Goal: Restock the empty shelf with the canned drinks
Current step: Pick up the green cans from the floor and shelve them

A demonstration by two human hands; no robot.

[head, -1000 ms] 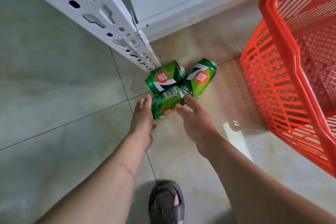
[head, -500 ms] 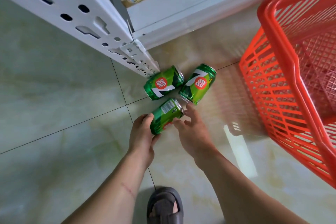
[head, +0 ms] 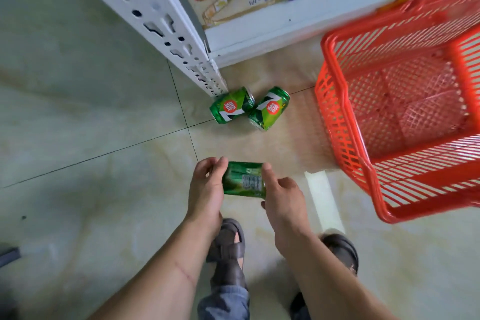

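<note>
I hold a green aluminium drink can [head: 244,182] sideways between my left hand [head: 207,189] and right hand [head: 281,197], fingers curled at each end — likely full, rigid, a bit slick, so the ends suit best. Beyond my grip, two more green cans [head: 232,108] lie on the tiled floor [head: 91,117].
</note>
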